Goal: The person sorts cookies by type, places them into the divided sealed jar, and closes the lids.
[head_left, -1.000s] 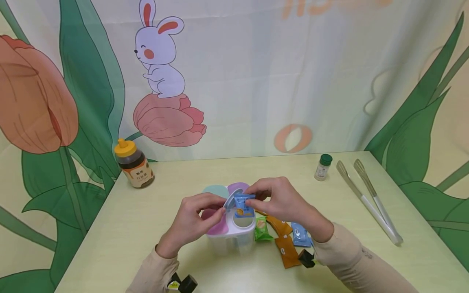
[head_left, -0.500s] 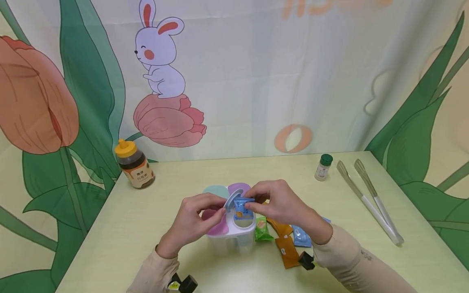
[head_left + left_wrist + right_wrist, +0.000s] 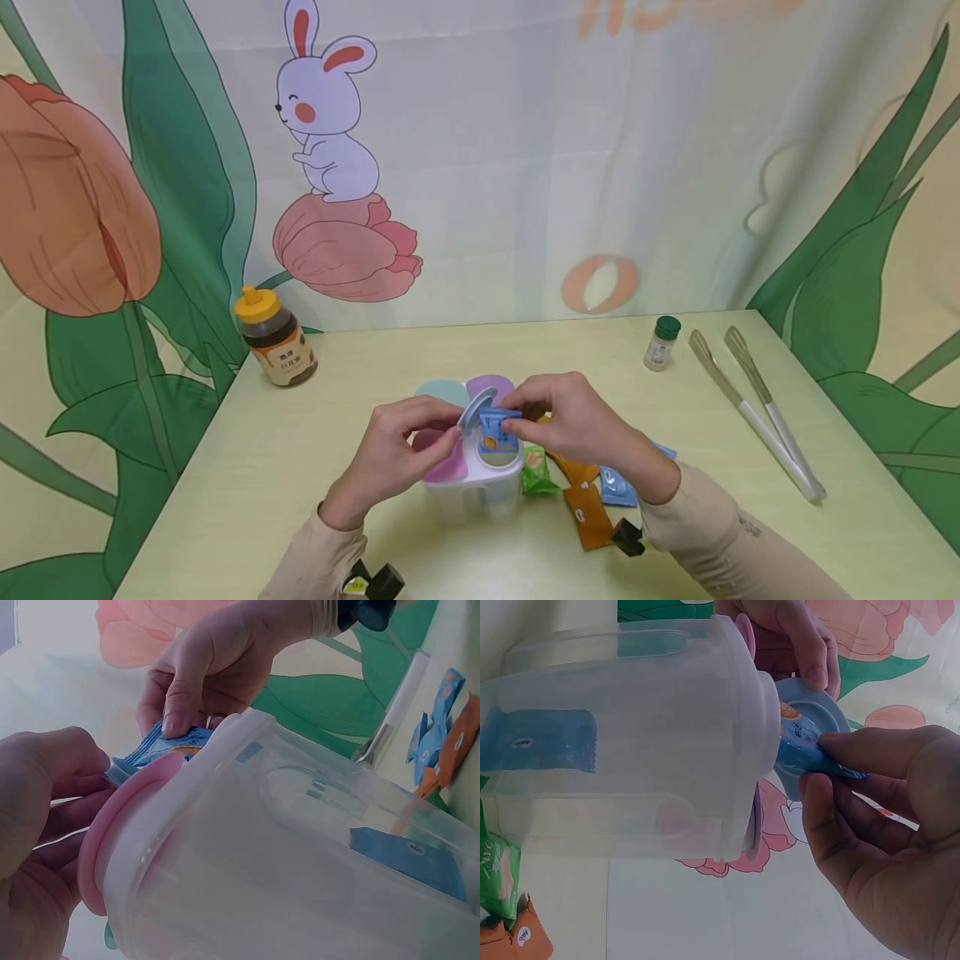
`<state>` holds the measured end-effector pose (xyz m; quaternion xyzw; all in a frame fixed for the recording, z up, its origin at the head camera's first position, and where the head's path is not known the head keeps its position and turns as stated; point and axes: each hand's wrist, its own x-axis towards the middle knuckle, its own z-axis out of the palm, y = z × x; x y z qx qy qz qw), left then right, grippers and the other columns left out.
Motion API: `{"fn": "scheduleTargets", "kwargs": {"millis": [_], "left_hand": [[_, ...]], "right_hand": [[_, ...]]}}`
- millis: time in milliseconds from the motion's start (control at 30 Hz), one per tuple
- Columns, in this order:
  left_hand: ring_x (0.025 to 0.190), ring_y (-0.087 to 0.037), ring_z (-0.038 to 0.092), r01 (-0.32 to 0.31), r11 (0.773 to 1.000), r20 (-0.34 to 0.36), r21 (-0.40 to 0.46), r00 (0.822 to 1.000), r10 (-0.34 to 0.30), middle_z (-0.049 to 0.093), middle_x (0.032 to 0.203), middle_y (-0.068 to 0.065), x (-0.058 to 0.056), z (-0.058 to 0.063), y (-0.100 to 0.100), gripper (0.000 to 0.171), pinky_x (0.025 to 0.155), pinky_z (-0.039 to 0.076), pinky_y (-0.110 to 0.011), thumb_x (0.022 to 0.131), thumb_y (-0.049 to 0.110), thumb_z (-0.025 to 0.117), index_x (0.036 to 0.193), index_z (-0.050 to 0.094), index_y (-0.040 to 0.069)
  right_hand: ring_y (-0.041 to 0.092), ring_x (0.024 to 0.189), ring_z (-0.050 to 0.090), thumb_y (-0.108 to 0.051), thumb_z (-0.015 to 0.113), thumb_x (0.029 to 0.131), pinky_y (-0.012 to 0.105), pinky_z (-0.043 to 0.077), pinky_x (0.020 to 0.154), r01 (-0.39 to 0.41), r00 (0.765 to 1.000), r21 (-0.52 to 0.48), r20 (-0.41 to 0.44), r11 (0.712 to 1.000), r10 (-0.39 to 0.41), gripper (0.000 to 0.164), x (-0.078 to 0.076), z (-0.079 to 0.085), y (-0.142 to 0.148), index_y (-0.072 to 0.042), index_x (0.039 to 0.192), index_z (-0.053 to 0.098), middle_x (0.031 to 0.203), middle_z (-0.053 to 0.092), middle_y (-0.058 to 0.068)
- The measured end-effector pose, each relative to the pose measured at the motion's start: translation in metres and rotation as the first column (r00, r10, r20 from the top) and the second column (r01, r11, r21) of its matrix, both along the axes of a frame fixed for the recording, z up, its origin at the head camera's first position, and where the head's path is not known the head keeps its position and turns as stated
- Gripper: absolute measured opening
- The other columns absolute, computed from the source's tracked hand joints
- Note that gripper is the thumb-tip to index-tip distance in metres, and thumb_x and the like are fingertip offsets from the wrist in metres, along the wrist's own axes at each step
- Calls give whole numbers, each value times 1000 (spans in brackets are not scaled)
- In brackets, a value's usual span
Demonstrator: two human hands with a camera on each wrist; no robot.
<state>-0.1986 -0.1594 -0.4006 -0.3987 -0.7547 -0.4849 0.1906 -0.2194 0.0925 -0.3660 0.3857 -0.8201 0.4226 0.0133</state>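
A clear plastic container (image 3: pixel 468 502) with round pink, purple and green lids stands on the table. My left hand (image 3: pixel 397 448) holds its blue-grey lid (image 3: pixel 829 709) tilted up between thumb and fingers. Between the thumb and fingers of my right hand (image 3: pixel 576 421) is a blue snack packet (image 3: pixel 497 435). Its lower end hangs at the round opening under the raised lid, and in the right wrist view the container's rim hides that end. Another blue packet (image 3: pixel 551 741) lies inside the container, seen through the wall.
Green (image 3: pixel 537 471), orange (image 3: pixel 588 517) and blue packets (image 3: pixel 617 485) lie right of the container, partly under my right forearm. A honey bottle (image 3: pixel 281 346) stands back left. A green-capped shaker (image 3: pixel 662 343) and metal tongs (image 3: pixel 772 433) are at the right.
My right hand has come down slightly, and the blue packet has sunk a little toward the opening. My left hand keeps the lid raised in the same place.
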Motion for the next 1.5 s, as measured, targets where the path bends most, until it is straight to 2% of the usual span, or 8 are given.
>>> {"fn": "scheduleTargets", "kwargs": {"millis": [500,867,1200,1500], "left_hand": [[83,-16,71,1,1000,12,-2,1000,0,73,93,-9,0,-1,-1,16,74,60,-25,84,-2,71,100,73,1],[83,-16,71,6,1000,2,0,1000,-6,73,93,-10,1,0,0,17,74,61,-25,84,-3,71,101,72,1],[82,-18,71,0,1000,-2,0,1000,0,73,93,-10,0,0,0,19,74,60,-24,82,-5,72,100,73,1],[79,-17,71,5,1000,-26,5,1000,-5,73,90,-8,-2,-2,0,19,73,60,-23,81,-6,72,98,73,2]], "right_hand": [[5,74,62,-19,72,89,22,59,70,-27,999,12,-16,1000,28,13,-1,-2,2,-10,99,74,88,71,-6],[5,75,62,-17,71,90,22,59,71,-49,999,29,-15,998,49,11,-2,-5,1,-11,99,73,88,70,-7],[4,75,62,-16,71,89,22,58,71,-5,1000,42,-17,999,6,12,-3,-6,7,-11,100,74,90,71,-7],[4,76,62,-17,71,89,22,58,71,63,998,69,-6,996,-63,12,-6,-15,21,-15,101,73,90,70,-9]]}}
